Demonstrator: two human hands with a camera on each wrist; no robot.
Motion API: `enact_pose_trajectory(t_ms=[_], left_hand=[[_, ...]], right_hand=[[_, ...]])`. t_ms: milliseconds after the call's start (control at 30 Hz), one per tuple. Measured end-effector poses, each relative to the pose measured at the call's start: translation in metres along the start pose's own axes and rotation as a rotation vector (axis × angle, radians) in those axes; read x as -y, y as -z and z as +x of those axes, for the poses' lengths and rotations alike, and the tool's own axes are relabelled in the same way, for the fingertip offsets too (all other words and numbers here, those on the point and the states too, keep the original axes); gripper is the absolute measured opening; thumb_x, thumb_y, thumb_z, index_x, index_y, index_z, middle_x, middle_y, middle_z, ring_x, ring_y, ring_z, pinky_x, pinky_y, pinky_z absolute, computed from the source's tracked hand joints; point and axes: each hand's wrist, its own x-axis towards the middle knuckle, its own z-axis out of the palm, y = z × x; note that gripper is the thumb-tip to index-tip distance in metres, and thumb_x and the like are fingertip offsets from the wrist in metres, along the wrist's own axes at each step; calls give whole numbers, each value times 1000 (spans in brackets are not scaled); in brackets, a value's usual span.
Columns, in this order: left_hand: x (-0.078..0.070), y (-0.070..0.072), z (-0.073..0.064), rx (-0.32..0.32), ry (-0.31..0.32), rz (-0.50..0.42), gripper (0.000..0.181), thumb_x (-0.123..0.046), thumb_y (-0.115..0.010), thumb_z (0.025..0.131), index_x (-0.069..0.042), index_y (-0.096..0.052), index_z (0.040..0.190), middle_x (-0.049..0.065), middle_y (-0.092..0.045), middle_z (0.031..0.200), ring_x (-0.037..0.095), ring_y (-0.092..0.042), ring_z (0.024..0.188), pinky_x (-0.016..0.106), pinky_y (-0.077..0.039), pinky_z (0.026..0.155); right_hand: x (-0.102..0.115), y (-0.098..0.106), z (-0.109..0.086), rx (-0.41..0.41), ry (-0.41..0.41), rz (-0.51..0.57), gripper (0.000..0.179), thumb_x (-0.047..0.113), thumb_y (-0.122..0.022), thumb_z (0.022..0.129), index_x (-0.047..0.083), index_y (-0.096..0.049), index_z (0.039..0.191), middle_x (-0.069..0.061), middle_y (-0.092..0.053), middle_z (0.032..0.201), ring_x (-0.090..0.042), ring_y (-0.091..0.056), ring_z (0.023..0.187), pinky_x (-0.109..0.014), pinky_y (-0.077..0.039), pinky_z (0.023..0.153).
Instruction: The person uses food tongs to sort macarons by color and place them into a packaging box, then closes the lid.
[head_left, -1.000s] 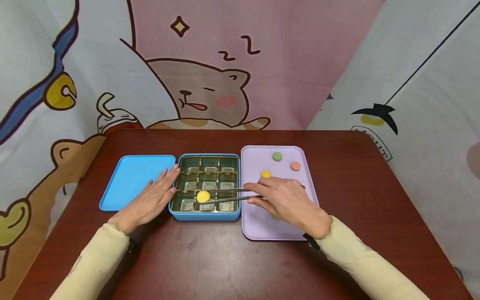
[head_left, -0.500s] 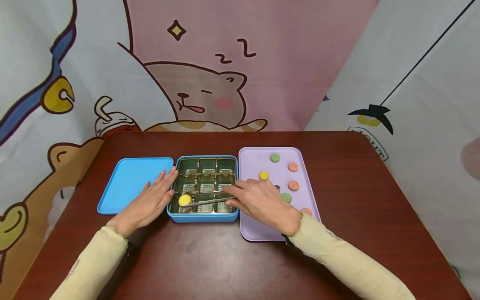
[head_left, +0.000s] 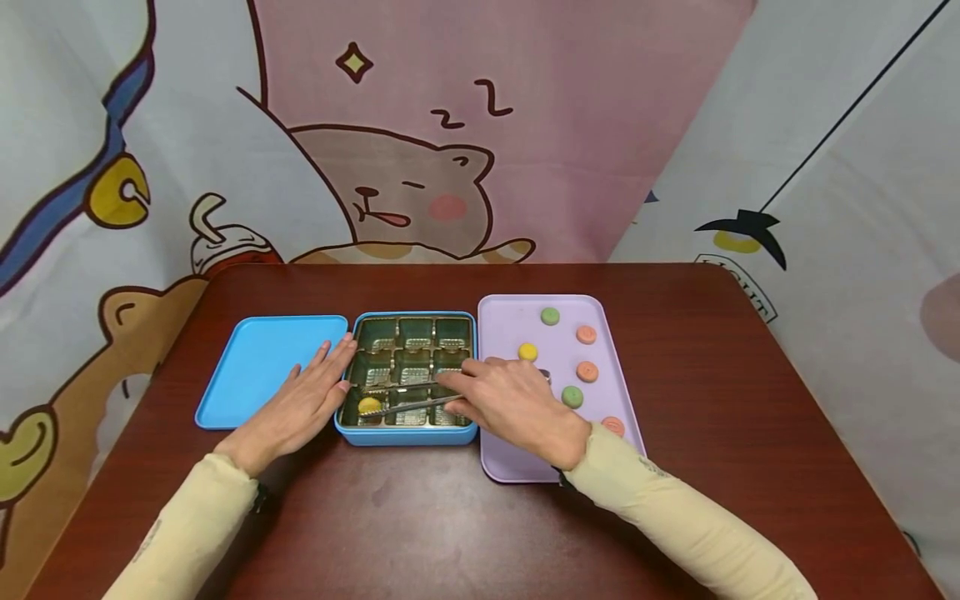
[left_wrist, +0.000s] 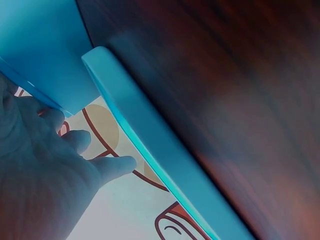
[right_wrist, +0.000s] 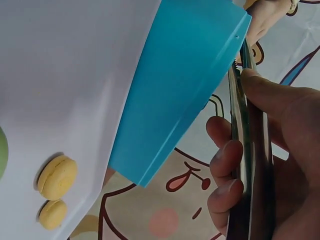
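Observation:
My right hand (head_left: 517,408) grips metal tongs (head_left: 412,406), thumb on one arm and fingers curled round the other in the right wrist view. The tongs reach left over a blue box (head_left: 408,437) with a gold insert of square compartments. Down in the front-left compartment sits a yellow macaron (head_left: 369,406), with the tongs' tips spread around it. My left hand (head_left: 300,392) lies with fingers extended against the box's left rim, its thumb apart from them. In the left wrist view those fingers (left_wrist: 77,140) show beside the box's blue wall (left_wrist: 55,55).
Left of the box lies a blue lid (head_left: 258,354). A lilac tray (head_left: 517,468) on the right bears a yellow macaron (head_left: 528,352), green macarons (head_left: 550,316) and several pink macarons (head_left: 587,371). Everything stands on a dark wooden table (head_left: 420,525).
My right hand has moved left with the tongs, carrying the yellow macaron to the front-left compartment. The macaron has dropped lower there and the tongs' tips have parted. My left hand stays put.

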Motion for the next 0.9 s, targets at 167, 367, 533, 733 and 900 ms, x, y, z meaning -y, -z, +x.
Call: enact_pose_trajectory(t_ms=[167, 367, 533, 733, 900], left_hand=[[-1, 0, 0, -1, 2, 0, 61, -31, -35, 114, -11, -15, 167, 7, -10, 174, 43, -11, 157, 78, -16, 112], [-2, 0, -1, 4, 14, -10, 62, -33, -35, 114, -12, -13, 168, 8, -9, 174, 43, -10, 157, 78, -15, 113], [-3, 0, -1, 5, 20, -17, 62, -33, -35, 114, -13, -12, 168, 7, -8, 174, 43, -9, 157, 78, -14, 113], [-6, 1, -1, 3, 20, -13, 62, -32, -36, 114, -13, -12, 168, 7, -8, 174, 43, -9, 157, 79, -14, 112], [-8, 2, -1, 8, 25, -15, 62, -32, -35, 114, -13, -12, 168, 7, -8, 174, 43, -9, 157, 79, -14, 112]], right_hand=[[-3, 5, -3, -5, -22, 15, 36, 41, -74, 96, 23, -73, 127, 4, -64, 88, -17, -66, 71, -34, -49, 49], [-9, 14, -14, -21, -73, 38, 39, 40, -73, 97, 21, -71, 132, 4, -65, 91, -15, -61, 69, -35, -49, 48], [-17, 24, -27, -43, -133, 37, 43, 42, -75, 96, 18, -69, 132, 5, -62, 88, -15, -59, 68, -32, -43, 43], [-28, 35, -47, -54, -221, 87, 46, 37, -78, 94, 9, -67, 129, 3, -65, 94, -11, -60, 74, -31, -48, 51], [-39, 43, -65, -53, -264, 121, 45, 36, -79, 94, 11, -67, 130, 2, -69, 100, -10, -63, 81, -33, -54, 60]])
